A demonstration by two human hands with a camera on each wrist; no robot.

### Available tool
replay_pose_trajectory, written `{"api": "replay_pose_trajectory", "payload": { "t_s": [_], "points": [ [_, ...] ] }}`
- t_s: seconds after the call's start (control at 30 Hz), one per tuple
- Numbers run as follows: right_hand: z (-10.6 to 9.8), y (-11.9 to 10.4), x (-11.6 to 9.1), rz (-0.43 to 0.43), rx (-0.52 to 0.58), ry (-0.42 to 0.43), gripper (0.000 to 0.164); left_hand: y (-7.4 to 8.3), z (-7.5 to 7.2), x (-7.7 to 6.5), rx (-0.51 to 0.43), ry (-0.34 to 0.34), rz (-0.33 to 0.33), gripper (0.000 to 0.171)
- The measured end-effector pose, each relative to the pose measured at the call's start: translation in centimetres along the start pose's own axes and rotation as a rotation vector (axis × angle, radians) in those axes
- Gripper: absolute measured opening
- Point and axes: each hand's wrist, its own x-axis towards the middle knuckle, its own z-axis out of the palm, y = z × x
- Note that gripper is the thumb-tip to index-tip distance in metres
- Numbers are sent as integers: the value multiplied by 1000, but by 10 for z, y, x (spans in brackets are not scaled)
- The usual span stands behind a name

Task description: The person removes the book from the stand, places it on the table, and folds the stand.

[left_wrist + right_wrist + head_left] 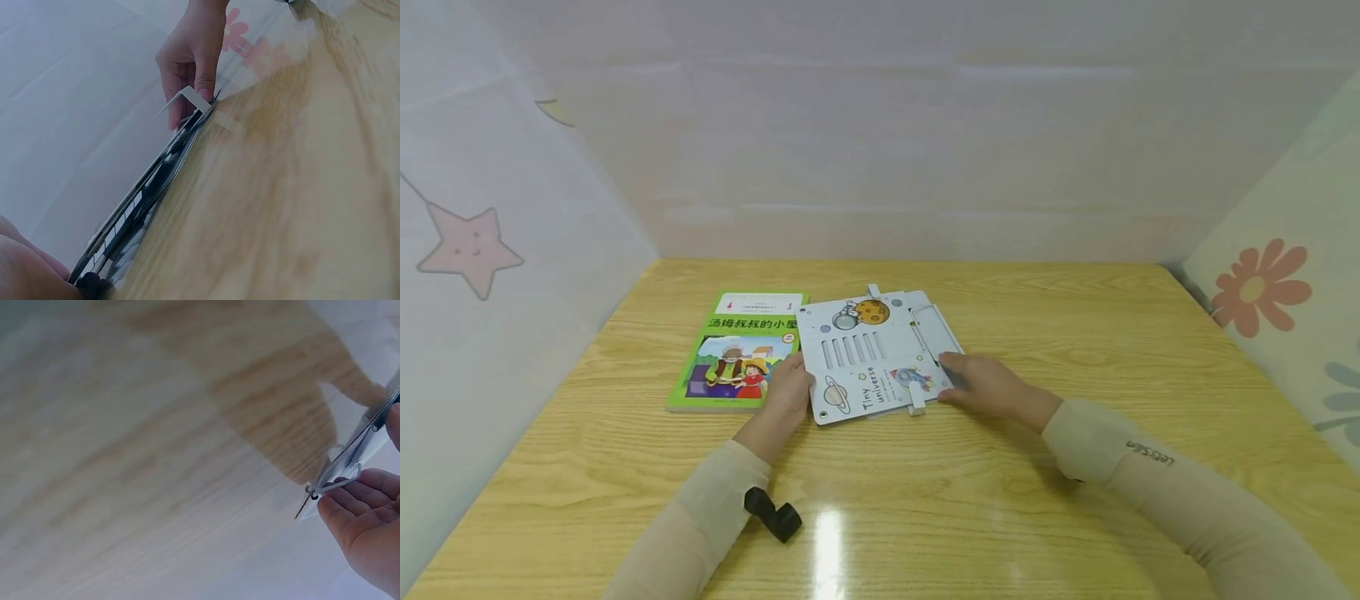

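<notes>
A white book stand (842, 346) printed with planets, a rocket and "Tiny universe" is tilted a little between both hands over the table. Its left edge is gripped by my left hand (790, 390), with the fingers partly hidden. My right hand (988, 385) pinches the right side, near a bent wire bracket (931, 333). White page clips (917, 402) stick out at the lower and upper edges. Seen edge-on in the left wrist view, the stand (144, 194) shows its layers slightly apart. In the right wrist view, my fingers (359, 506) are at its wire end.
A green picture book (741, 325) with Chinese characters lies to the left, partly behind the stand. The wooden table (1075, 333) meets pale fabric walls (880, 150) at the back and sides. A black mount (775, 515) sits on my left sleeve.
</notes>
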Motion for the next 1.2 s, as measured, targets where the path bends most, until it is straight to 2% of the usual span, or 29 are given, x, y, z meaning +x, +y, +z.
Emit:
{"api": "replay_pose_trajectory", "payload": {
  "t_s": [0.4, 0.77, 1.03, 1.2],
  "points": [
    [2, -2, -1, 0, -59, 1, 61, 2, 1, 0, 16, -5, -32, 60],
    [0, -8, -3, 28, -80, -6, 61, 8, 2, 7, 105, 0, -83, 49],
    [1, -12, -4, 38, -141, 15, 61, 12, 3, 15, 157, 2, -101, 61],
    [1, -12, -5, 36, -172, 30, 62, 13, 3, 21, 196, -21, -122, 59]
  ]
}}
